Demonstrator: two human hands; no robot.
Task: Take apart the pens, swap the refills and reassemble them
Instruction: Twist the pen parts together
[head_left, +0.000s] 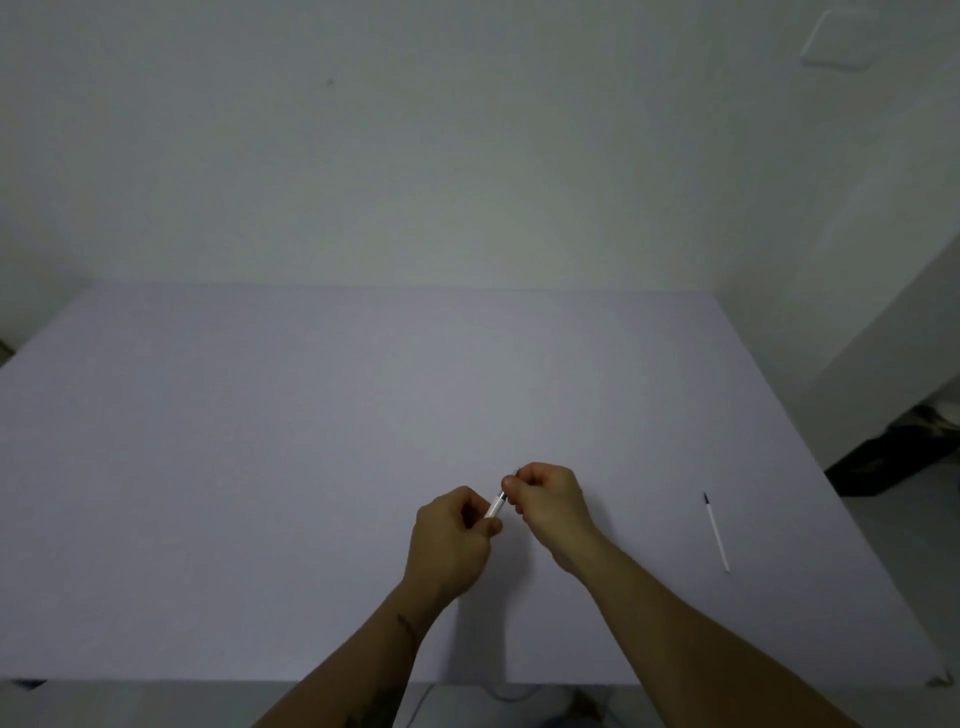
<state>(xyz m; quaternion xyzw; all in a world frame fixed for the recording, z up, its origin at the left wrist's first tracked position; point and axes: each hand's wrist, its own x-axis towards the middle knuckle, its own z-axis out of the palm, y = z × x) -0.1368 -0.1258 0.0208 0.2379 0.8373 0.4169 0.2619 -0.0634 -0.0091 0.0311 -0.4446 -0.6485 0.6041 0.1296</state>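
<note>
Both hands meet over the middle of the pale table, holding one white pen between them. My left hand is closed around the pen's barrel, most of which is hidden in the fist. My right hand pinches the pen's upper, tip end with its fingertips, and a dark tip pokes out above them. A thin white refill with a dark tip lies alone on the table to the right, pointing away from me.
The table's right edge runs close past the refill, with dark objects on the floor beyond it. A plain wall stands behind the table's far edge.
</note>
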